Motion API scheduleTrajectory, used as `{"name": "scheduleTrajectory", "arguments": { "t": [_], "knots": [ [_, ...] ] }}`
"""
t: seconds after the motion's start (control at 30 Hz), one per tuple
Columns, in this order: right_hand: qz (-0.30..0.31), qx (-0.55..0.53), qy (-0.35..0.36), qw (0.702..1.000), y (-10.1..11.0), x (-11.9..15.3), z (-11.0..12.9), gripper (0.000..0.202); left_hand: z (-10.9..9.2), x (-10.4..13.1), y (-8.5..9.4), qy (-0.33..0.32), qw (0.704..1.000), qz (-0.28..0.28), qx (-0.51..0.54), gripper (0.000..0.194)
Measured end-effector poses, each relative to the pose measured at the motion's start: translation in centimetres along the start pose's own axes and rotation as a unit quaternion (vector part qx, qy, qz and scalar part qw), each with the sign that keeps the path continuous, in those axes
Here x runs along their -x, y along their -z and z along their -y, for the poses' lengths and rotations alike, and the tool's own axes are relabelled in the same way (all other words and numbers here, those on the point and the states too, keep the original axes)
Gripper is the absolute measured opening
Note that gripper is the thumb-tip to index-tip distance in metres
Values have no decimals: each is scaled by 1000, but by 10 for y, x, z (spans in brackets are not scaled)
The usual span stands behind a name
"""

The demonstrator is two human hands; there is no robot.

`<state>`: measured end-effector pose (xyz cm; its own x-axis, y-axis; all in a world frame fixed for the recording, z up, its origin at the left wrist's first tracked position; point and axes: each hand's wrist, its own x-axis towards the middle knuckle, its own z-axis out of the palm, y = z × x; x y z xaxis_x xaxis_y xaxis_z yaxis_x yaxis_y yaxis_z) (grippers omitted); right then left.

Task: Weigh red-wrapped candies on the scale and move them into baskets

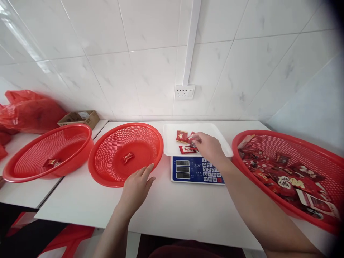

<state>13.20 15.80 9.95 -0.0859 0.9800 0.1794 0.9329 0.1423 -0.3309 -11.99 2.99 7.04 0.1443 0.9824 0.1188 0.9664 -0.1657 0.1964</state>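
Note:
My right hand (206, 145) is over the white tray of the scale (168, 138), its fingers closed on a small red packet (191, 138). Beside it on the tray lie a red and gold packet (182, 136) and a red and white packet (187, 149). Below the tray is the blue keypad panel (197, 169), its digits too faint to read surely. My left hand (139, 186) rests at the near right rim of the middle red basket (92, 168), fingers apart, holding nothing. One red packet (128, 157) lies in that basket.
A large red basket (236, 143) full of red packets stands at the right. Another red basket (90, 132) with a few packets is at the left. Behind it are a cardboard box (94, 120) and red plastic bags (32, 113). A socket (185, 92) is on the tiled wall.

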Motion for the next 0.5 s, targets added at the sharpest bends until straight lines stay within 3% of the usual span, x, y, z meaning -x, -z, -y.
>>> {"name": "scheduleTrajectory", "arguments": {
  "t": [0.17,0.37,0.5],
  "knots": [
    [11,33,36,999,1,-9,19,22,-1,-1,-1,-14,1000,-6,-2,40],
    [37,70,3,997,-13,-13,-2,20,0,-1,-1,-26,1000,0,-9,41],
    [31,53,-4,998,-12,-16,-12,21,-3,-3,-1,-36,999,6,-18,42]
  ]
}}
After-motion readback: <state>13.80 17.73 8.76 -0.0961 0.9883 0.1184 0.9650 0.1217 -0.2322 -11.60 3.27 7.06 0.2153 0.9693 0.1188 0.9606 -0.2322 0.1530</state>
